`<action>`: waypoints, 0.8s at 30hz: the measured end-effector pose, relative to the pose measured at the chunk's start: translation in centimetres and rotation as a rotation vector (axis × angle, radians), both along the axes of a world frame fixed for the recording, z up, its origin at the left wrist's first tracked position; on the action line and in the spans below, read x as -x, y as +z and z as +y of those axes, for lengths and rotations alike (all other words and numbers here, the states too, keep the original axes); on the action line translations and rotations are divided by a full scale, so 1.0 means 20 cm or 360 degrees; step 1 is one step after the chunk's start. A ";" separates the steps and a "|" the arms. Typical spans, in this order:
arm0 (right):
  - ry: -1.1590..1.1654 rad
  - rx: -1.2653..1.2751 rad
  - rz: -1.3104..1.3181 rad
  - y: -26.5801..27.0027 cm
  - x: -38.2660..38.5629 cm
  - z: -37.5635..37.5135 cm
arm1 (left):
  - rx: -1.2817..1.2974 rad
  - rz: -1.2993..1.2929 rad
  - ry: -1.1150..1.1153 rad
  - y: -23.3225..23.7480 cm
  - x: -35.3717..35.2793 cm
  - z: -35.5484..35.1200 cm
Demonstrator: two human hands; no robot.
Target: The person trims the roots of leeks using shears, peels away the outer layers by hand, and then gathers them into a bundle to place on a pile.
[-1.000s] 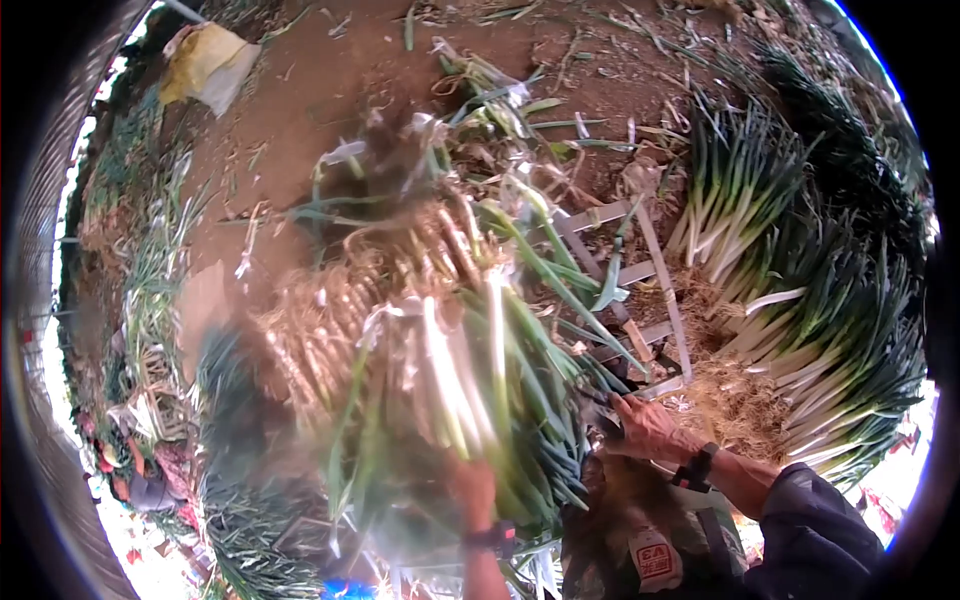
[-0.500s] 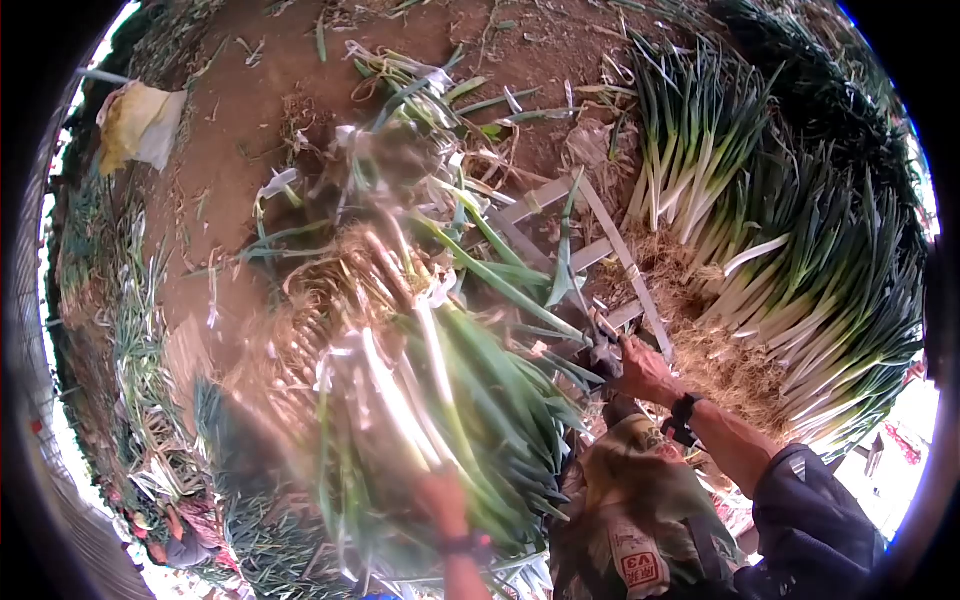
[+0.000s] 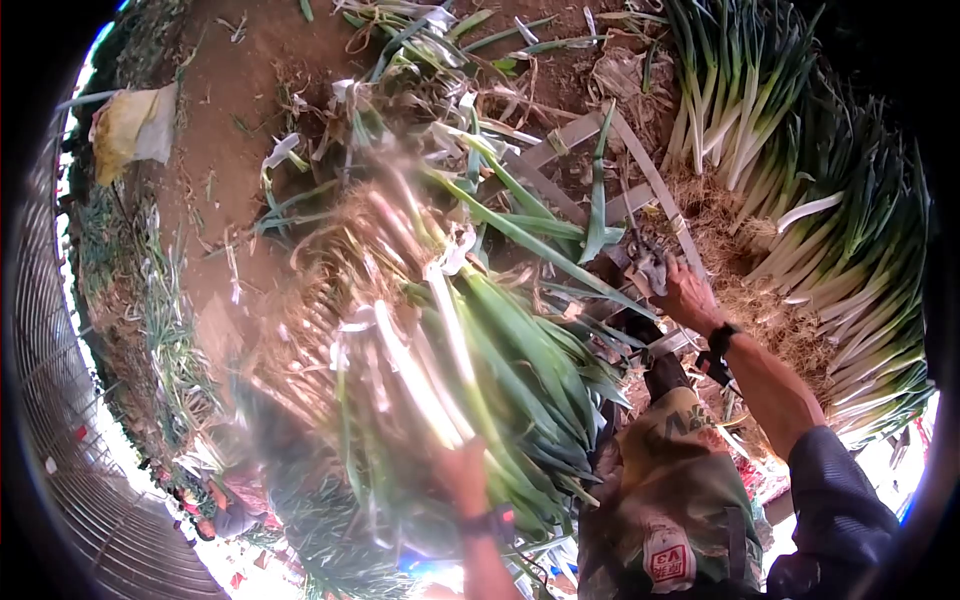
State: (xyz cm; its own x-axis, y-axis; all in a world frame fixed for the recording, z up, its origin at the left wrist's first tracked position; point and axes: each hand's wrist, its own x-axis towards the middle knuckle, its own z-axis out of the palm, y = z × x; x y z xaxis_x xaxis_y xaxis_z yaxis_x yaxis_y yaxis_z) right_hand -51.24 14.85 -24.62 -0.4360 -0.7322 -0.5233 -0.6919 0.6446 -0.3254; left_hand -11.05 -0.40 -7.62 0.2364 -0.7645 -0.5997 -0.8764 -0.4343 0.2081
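Note:
A large heap of green onions (image 3: 520, 370) lies in front of me, its brown roots pointing up and to the left. My left hand (image 3: 462, 478), smeared by motion, is over the white and green stalks low in the heap; its fingers do not show clearly. On the right, my right hand (image 3: 688, 298) is closed on something greyish and dirty, too small to make out, beside a flat metal frame (image 3: 655, 180). A long green leaf (image 3: 540, 240) stretches from the heap toward that hand.
Rows of green onions (image 3: 850, 260) with matted roots line the right side. Loose leaves and peelings litter the brown soil (image 3: 260, 80). A yellow and white sack piece (image 3: 135, 130) is at the upper left. A person's hand (image 3: 218, 495) shows at the lower left.
The view has shifted, so the rows and frame sit farther right and higher. My right hand remains by the frame, and my left hand is still over the stalks.

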 end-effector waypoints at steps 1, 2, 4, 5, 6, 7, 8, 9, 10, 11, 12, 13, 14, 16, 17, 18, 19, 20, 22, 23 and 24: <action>0.0060 0.0102 -0.0016 0.06 -0.03 -0.04 | 0.0070 0.0055 -0.0016 -0.02 -0.04 0.01; 0.0124 0.0203 -0.0032 0.12 -0.08 -0.08 | 0.0140 0.0109 -0.0029 -0.07 -0.12 0.04; 0.0175 0.0413 -0.0448 0.22 -0.25 -0.17 | 0.0137 0.0263 0.0044 -0.08 -0.15 0.04; -0.0044 0.0368 -0.0872 0.31 -0.40 -0.22 | 0.0058 0.0365 0.0125 -0.04 -0.14 0.03; 0.0074 0.0348 -0.1086 0.39 -0.51 -0.27 | -0.0021 0.0467 0.0208 -0.01 -0.14 0.02; 0.0183 0.0315 -0.1307 0.46 -0.61 -0.31 | -0.0085 0.0567 0.0268 0.03 -0.12 0.01; 0.0093 0.0107 -0.1488 0.52 -0.75 -0.38 | -0.0149 0.0665 0.0331 0.06 -0.10 0.00; 0.0033 0.0104 -0.1715 0.62 -0.83 -0.46 | -0.0212 0.0764 0.0393 0.08 -0.10 0.00; -0.0101 0.0032 -0.1861 0.65 -0.93 -0.51 | -0.0224 0.0724 0.0350 0.07 -0.13 0.01; -0.0177 0.0102 -0.1838 0.63 -1.03 -0.52 | -0.0234 0.0686 0.0309 0.03 -0.17 0.03; -0.0253 0.0169 -0.1813 0.60 -1.11 -0.53 | -0.0247 0.0650 0.0269 0.01 -0.20 0.04; -0.0282 0.0127 -0.1693 0.59 -1.15 -0.55 | -0.0206 0.0779 0.0278 0.01 -0.21 0.05; -0.0309 0.0087 -0.1572 0.58 -1.18 -0.56 | -0.0194 0.0704 0.0207 0.01 -0.22 0.05; -0.0192 0.0225 -0.1329 0.48 -1.24 -0.55 | -0.0171 0.0554 0.0076 0.00 -0.22 0.04; -0.0051 0.0397 -0.1208 0.39 -1.28 -0.54 | -0.0182 0.0617 0.0123 0.00 -0.22 0.03; -0.0044 0.0396 -0.1250 0.40 -1.27 -0.56 | -0.0193 0.0681 0.0165 0.01 -0.21 0.02; -0.0037 0.0394 -0.1291 0.47 -1.25 -0.62 | -0.0202 0.0744 0.0206 0.02 -0.21 0.01; -0.0165 0.0213 -0.1493 0.55 -1.22 -0.68 | -0.0215 0.0823 0.0251 0.03 -0.20 0.00; -0.0379 -0.0034 -0.1832 0.57 -1.23 -0.72 | -0.0246 0.0973 0.0334 0.06 -0.20 -0.01; -0.0461 -0.0090 -0.1974 0.49 -1.28 -0.70 | -0.0274 0.0978 0.0340 0.08 -0.21 -0.02; -0.0545 -0.0146 -0.2115 0.50 -1.29 -0.73 | -0.0301 0.0983 0.0344 0.09 -0.21 -0.04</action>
